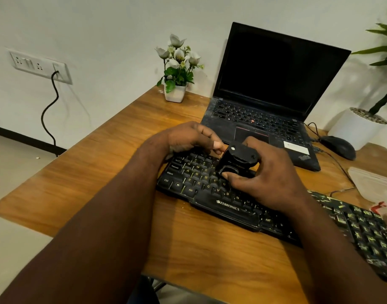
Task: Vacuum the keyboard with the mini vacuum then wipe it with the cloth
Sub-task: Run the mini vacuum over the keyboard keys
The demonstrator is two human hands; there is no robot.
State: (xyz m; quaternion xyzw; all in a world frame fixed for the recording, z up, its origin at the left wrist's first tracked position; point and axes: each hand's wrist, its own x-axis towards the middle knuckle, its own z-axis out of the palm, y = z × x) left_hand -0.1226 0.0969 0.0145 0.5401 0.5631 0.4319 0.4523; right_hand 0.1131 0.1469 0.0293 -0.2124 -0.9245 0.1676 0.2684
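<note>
A black keyboard with yellow-lit letters lies slanted across the wooden desk. My right hand grips a small black mini vacuum, thumb and fingers curled round its body, and holds it on the keys near the upper middle rows. My left hand rests with curled fingers on the keyboard's far left edge, fingertips beside the vacuum. A clear plastic bag lies at the right edge. I cannot pick out a cloth.
An open black laptop stands behind the keyboard with a black mouse to its right. A white flower pot sits at the desk's back. A large white planter stands at the far right. A wall socket with a black cable is on the left.
</note>
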